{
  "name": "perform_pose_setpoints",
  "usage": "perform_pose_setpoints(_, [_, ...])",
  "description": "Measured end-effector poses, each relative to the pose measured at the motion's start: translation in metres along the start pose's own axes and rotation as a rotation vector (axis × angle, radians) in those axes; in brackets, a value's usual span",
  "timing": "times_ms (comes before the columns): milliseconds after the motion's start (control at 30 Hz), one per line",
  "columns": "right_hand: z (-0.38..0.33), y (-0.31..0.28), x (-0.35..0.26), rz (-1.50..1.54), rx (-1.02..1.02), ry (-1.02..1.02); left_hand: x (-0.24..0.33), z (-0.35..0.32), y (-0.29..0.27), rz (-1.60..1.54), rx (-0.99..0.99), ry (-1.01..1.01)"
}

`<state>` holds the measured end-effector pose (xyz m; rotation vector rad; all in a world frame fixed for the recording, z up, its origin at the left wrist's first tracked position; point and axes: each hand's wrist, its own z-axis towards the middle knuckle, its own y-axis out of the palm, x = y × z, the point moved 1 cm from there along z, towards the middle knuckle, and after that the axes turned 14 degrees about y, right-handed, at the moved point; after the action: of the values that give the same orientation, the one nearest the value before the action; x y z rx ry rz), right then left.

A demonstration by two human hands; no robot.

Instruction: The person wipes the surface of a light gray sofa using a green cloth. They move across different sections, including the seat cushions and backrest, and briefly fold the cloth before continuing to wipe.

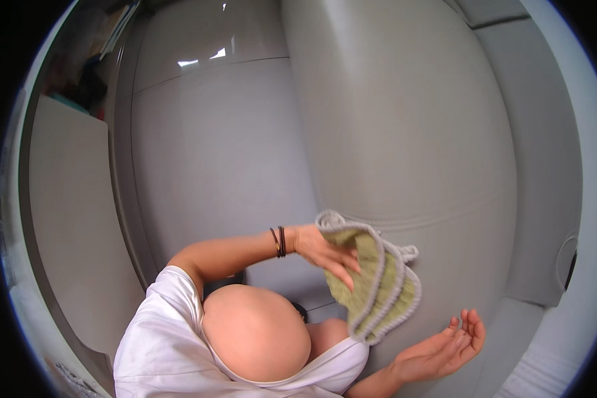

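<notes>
The left hand (322, 249) grips a green cloth (385, 292) with grey edging, fingers bent against its face, thumb hidden. Dark bands (281, 242) circle that wrist. The folded cloth is in front of the grey sofa (411, 132), between the 2 hands. The right hand (441, 351) is apart from it, fingers loosely curled and unclosed. Farther left are grey floor (219, 126) and a pale panel (69, 212).

Over left edge of sofa seat (411, 126), cloth (373, 288) in left hand (322, 251); right of cloth, right hand (452, 350); leftward, floor (225, 139).
</notes>
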<state>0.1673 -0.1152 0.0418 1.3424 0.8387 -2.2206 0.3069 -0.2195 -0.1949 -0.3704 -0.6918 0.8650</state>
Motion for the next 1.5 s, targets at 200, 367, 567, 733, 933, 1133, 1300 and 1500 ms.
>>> perform_pose_setpoints(200, [-0.004, 0.002, -0.001, -0.145, -0.053, 0.022, -0.031, -0.052, -0.065, 0.458, 0.463, -0.349])
perform_pose_setpoints(367, [-0.011, 0.026, 0.015, -0.123, -0.047, -0.046, -0.059, -0.066, -0.104, 0.408, 0.924, -0.449])
perform_pose_setpoints(567, [-0.015, 0.027, 0.018, -0.208, -0.032, -0.076, -0.024, -0.023, -0.057, -0.187, 1.343, -1.036])
perform_pose_setpoints(733, [-0.013, 0.022, 0.021, -0.197, -0.038, -0.131, 0.042, 0.006, 0.078, 0.164, 1.000, -0.684])
perform_pose_setpoints(933, [-0.015, 0.018, 0.019, -0.197, -0.028, -0.192, 0.000, 0.006, 0.021, -0.683, 1.659, -0.356])
perform_pose_setpoints(1133, [-0.012, 0.024, 0.025, -0.197, -0.048, -0.210, -0.064, -0.042, -0.113, 0.485, 1.187, -0.502])
perform_pose_setpoints(1300, [-0.011, 0.029, 0.028, -0.230, -0.029, -0.187, -0.102, -0.056, -0.223, 0.534, 1.201, -0.521])
perform_pose_setpoints(1500, [-0.007, 0.034, 0.028, -0.387, -0.047, -0.200, -0.180, -0.103, -0.399, 0.398, 1.304, -0.836])
